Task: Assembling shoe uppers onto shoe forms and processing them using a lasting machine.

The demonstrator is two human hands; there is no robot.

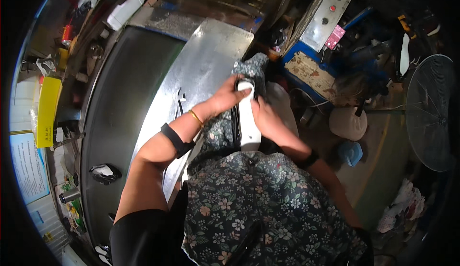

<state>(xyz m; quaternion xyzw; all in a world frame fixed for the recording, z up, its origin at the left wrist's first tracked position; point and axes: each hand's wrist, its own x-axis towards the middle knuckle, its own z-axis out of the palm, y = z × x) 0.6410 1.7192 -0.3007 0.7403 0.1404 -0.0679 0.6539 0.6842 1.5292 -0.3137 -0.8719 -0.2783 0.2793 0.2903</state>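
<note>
A long white shoe-shaped piece (248, 117), probably a shoe with a black edge along its left side, lies lengthwise in my lap with its rounded end away from me. My left hand (228, 96) is closed round that far end, its thumb pressed onto the white face. Against the right side of the piece lies my right hand (265, 115), fingers bent at its edge; some fingertips are hidden and slightly blurred. Under both hands is the floral apron (254, 189), its dark cloth reaching out past the far end of the piece.
On my left a metal worktop (211, 45) holds a small dark tool (180, 102). Beyond it runs a black conveyor belt (129, 74) with a black-and-white shoe (104, 173). At right are a control box (323, 21), a blue container (350, 153) and a large fan (433, 117).
</note>
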